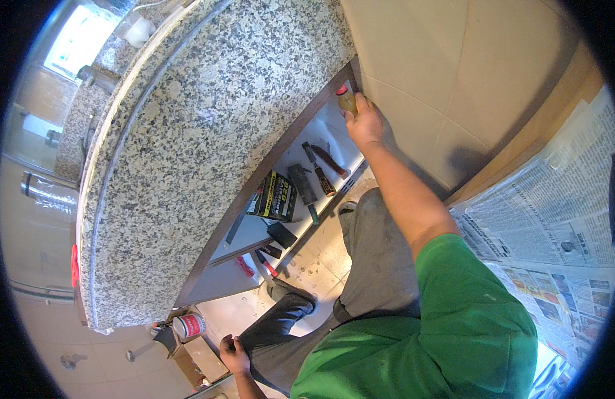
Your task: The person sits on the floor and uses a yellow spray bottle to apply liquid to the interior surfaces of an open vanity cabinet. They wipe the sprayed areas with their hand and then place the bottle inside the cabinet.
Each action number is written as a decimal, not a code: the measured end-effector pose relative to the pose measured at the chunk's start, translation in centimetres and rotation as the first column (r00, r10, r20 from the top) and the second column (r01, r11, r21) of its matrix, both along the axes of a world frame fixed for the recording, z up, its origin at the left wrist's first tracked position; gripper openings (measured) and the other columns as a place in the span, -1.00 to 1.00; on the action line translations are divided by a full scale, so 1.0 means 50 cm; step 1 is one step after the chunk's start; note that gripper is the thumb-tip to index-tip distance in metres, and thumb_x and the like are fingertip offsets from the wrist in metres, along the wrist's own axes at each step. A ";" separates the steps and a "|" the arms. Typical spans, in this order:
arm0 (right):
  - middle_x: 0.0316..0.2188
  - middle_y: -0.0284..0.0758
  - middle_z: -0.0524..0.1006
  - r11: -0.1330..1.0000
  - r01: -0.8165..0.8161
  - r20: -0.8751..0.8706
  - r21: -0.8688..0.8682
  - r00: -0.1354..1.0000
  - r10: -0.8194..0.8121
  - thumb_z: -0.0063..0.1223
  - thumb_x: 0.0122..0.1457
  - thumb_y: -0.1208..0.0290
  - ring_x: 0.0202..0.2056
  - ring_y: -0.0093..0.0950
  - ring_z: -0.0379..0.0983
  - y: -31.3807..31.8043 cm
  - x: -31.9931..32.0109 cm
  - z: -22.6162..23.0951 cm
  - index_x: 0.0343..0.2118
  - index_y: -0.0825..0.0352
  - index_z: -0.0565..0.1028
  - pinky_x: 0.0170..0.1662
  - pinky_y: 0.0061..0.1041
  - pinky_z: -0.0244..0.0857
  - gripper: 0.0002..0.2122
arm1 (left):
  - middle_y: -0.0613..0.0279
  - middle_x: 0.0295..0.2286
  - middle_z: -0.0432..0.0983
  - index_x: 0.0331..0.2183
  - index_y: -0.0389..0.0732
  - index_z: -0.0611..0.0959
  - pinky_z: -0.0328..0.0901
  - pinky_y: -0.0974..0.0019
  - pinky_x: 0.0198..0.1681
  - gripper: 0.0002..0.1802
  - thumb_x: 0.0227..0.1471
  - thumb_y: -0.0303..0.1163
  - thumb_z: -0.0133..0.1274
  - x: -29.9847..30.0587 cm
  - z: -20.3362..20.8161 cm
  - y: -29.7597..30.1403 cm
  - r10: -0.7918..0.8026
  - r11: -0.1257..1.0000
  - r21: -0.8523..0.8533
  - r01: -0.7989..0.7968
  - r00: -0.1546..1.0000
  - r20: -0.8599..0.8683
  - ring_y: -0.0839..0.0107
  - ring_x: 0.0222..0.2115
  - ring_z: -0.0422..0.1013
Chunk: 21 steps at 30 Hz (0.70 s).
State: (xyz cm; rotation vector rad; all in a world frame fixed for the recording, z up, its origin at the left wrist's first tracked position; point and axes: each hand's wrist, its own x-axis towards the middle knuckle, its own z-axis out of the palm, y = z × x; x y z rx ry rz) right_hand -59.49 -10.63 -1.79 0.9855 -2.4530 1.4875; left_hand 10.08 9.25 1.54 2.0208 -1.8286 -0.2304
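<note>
My right hand reaches to the far end of a low white shelf under the granite counter. Its fingers are closed around a small bottle with a red cap and yellowish contents. Down at the lower left, beside my bent leg, my left hand is curled. A dark patch shows between its thumb and fingers, too small to make out. On the shelf lie several hand tools, among them a dark flat block-like tool and a dark-handled tool. A black and yellow adhesive tin stands near them.
The speckled granite counter overhangs the shelf on the left. Newspaper covers a panel at the right. A lower compartment holds a red-handled tool. A white and red can and a cardboard box stand at lower left.
</note>
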 end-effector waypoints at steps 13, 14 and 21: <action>-0.06 -0.12 0.51 0.999 -0.020 0.143 -0.037 0.989 0.025 0.20 0.05 0.32 -0.01 -0.08 0.45 -0.009 0.001 -0.003 0.06 0.24 0.39 0.03 -0.13 0.36 -0.53 | 0.01 -0.41 0.59 -0.21 -0.35 0.64 0.39 0.19 -0.25 -0.71 0.06 -0.35 0.18 0.036 -0.020 0.011 0.013 1.000 -0.025 -0.012 0.999 0.038 0.18 -0.41 0.50; -0.06 -0.11 0.51 0.999 0.006 0.132 -0.047 0.991 0.000 0.20 0.05 0.32 -0.01 -0.08 0.45 -0.011 0.001 -0.004 0.06 0.24 0.40 0.03 -0.13 0.36 -0.53 | 0.01 -0.41 0.59 -0.21 -0.35 0.64 0.39 0.19 -0.26 -0.70 0.06 -0.35 0.18 0.025 -0.014 0.007 -0.004 1.000 -0.030 0.005 0.998 0.060 0.18 -0.41 0.50; -0.06 -0.09 0.52 0.995 -0.100 -0.018 -0.015 0.995 0.100 0.21 0.04 0.34 -0.06 -0.06 0.48 0.006 0.025 -0.010 0.05 0.31 0.42 -0.01 -0.15 0.39 -0.53 | 0.00 -0.44 0.58 -0.21 -0.35 0.64 0.38 0.19 -0.27 -0.71 0.06 -0.34 0.17 -0.004 0.002 0.004 0.001 1.000 -0.013 -0.001 1.000 0.020 0.18 -0.43 0.49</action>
